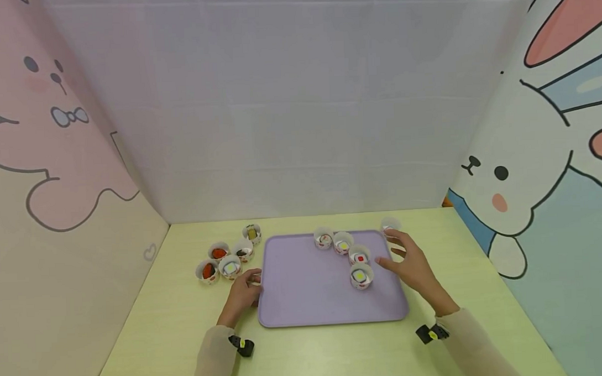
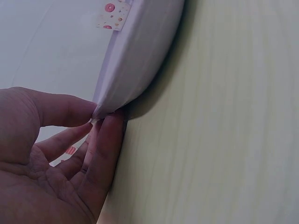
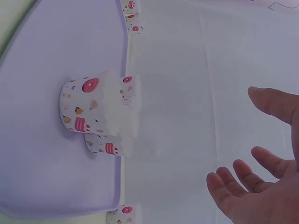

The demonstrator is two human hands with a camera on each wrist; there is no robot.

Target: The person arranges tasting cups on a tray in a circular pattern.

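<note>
A lilac, rectangular, plastic-looking tray is found on a pale yellow wood-grain table. Its nine o'clock edge is pinched by the thumb and fingers of the left hand. The right hand is held near three o'clock, fingers spread, nothing gripped. Four round, white, pastry-printed paper cups are borne on the tray between twelve and three o'clock; five matching cups are grouped off it at ten, and a lone cup is placed beyond it at two. The tray is judged stiff, light and smooth, best held level by both short edges. The cups are judged light and crushable, best held gently by opposite walls.
</note>
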